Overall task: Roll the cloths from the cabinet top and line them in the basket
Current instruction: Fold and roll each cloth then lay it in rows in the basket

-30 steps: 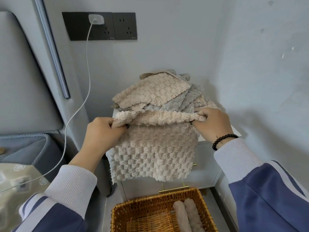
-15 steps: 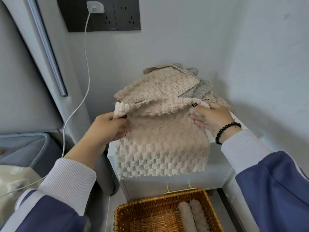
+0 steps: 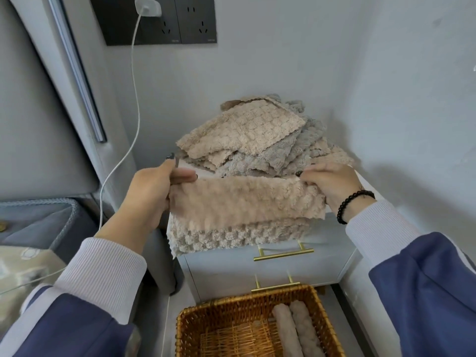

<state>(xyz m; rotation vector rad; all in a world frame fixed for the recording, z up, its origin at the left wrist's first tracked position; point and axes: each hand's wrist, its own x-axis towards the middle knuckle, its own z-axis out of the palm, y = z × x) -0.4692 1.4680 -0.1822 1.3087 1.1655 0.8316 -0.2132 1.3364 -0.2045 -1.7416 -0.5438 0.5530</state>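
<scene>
There is one view only, from the person's head, looking forward and steeply down into a room corner. It sits close: both forearms enter from the bottom edge, and the cabinet (image 3: 270,269) fills the middle. The wall socket (image 3: 154,19) lies at the top edge, the basket (image 3: 257,305) is cut by the bottom edge. The wide lens bends the walls outward.

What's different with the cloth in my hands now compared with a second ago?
The beige cloth has been folded over: its top part now hangs doubled toward you, so it hangs shorter down the cabinet front. The left hand and right hand keep pinching its upper corners. The cloth pile, the basket and the two rolled cloths stayed put.
</scene>
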